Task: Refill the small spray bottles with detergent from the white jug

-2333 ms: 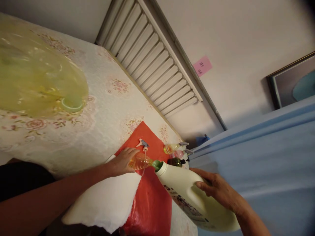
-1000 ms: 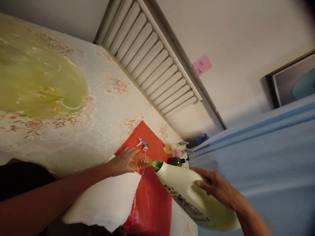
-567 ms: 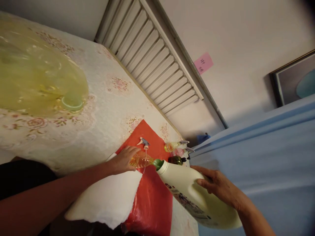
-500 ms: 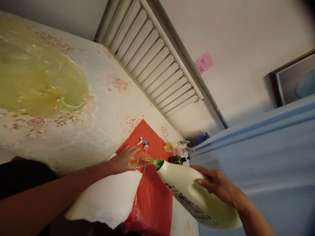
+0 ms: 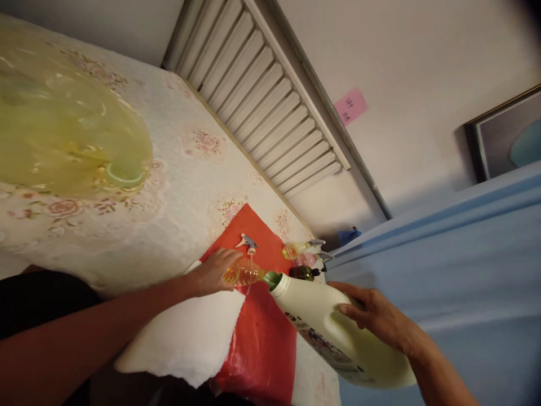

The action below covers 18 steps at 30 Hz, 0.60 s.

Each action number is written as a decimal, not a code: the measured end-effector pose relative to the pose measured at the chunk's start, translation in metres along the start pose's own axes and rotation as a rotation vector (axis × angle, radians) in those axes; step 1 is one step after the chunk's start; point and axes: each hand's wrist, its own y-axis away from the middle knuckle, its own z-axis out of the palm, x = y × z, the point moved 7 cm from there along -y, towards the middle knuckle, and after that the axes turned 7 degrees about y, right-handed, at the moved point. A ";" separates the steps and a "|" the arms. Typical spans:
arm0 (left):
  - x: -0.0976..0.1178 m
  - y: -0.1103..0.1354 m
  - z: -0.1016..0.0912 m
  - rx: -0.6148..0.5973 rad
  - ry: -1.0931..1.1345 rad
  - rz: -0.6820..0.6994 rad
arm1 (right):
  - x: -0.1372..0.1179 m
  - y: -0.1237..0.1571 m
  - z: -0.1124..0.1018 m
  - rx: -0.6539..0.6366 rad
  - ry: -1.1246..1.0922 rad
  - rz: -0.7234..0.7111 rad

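Observation:
My left hand (image 5: 213,271) is wrapped round a small clear bottle (image 5: 244,274) of amber liquid that stands on a red plastic sheet (image 5: 262,344). My right hand (image 5: 374,318) grips a big cream jug (image 5: 333,335), tipped so its green spout (image 5: 270,278) meets the small bottle's mouth. A loose spray head (image 5: 247,243) lies on the red sheet just beyond the small bottle.
Three more small spray bottles (image 5: 302,248) stand at the table's far corner. A white cloth (image 5: 186,338) lies under my left forearm. A yellow-green plastic cover (image 5: 63,135) sits on the floral tablecloth (image 5: 186,186). A blue fabric surface (image 5: 456,270) fills the right.
The view has shifted slightly. The jug stays tipped against the small bottle and both hands keep their hold.

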 end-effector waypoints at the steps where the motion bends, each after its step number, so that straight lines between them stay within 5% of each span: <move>1: 0.000 0.000 0.000 0.003 -0.001 0.002 | -0.001 0.000 0.000 -0.002 -0.001 -0.001; 18: 0.001 -0.001 0.000 0.001 -0.019 -0.008 | -0.005 -0.001 -0.005 -0.005 0.070 0.010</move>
